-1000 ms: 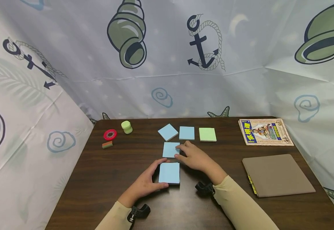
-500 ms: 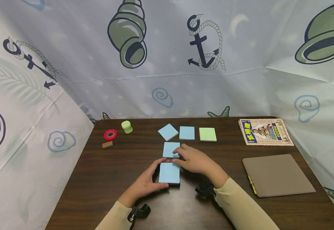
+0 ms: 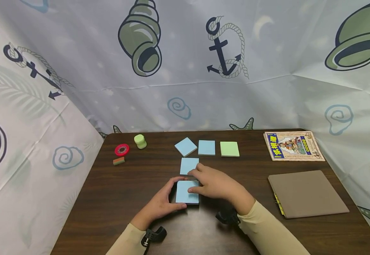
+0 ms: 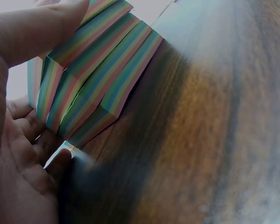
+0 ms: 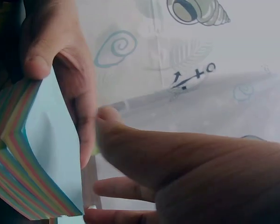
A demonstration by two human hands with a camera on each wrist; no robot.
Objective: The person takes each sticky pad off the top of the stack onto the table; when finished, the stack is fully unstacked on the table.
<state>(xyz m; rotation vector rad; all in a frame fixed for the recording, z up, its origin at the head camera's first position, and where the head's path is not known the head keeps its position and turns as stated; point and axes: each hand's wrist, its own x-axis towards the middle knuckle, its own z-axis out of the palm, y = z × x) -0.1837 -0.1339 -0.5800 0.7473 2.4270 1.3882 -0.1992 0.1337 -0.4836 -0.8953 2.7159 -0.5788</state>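
A tall stack of sticky note pads (image 3: 185, 194), blue on top with rainbow-striped edges, stands at the near middle of the table. My left hand (image 3: 160, 202) grips it from the left, thumb on the near side and fingers behind. The left wrist view shows the striped layers of the stack (image 4: 98, 79) slightly offset from each other. My right hand (image 3: 218, 184) reaches in from the right with nothing in its fingers. Its thumb overlaps the stack's top in the head view, and its fingertips are at the near corner of another blue sticky note pad (image 3: 188, 165).
Two blue pads, one turned askew (image 3: 185, 146) and one straight (image 3: 206, 147), lie farther back beside a green pad (image 3: 229, 149). At left are a red ring (image 3: 122, 149), a striped block (image 3: 119, 161) and a green cylinder (image 3: 140, 141). A booklet (image 3: 294, 146) and brown folder (image 3: 307, 194) lie right.
My right hand has drawn back toward me, from the side of the middle blue pad to over the near stack's right edge. The left hand keeps its hold on the stack.
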